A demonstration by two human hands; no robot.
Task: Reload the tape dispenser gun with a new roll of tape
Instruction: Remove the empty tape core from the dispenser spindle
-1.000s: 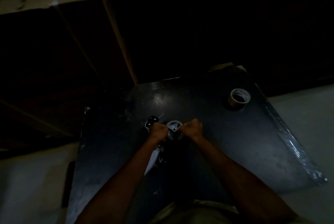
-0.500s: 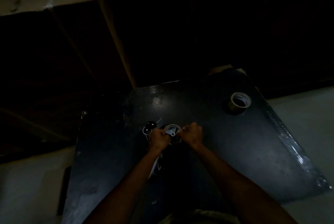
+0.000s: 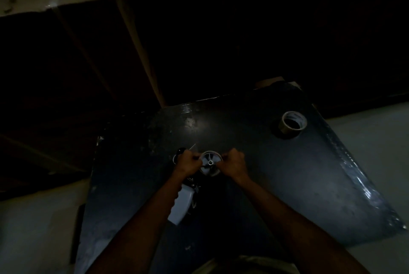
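Note:
The tape dispenser gun [image 3: 181,205] lies on a dark table [image 3: 287,185], its white handle pointing toward me. Its round white spool hub [image 3: 210,163] faces up between my hands. My left hand [image 3: 187,163] grips the hub's left side with curled fingers. My right hand [image 3: 233,162] grips its right side the same way. A brown tape roll [image 3: 294,125] with a white core lies flat at the table's far right, well away from both hands. The scene is very dim.
Large dark cardboard boxes [image 3: 77,74] stand behind and left of the table. Shiny plastic wrap [image 3: 358,180] lines the table's right edge. Pale floor [image 3: 33,229] shows on both sides.
Both hands stay on the hub with only small shifts of the fingers. The camera has drifted slightly; the tape roll has not moved.

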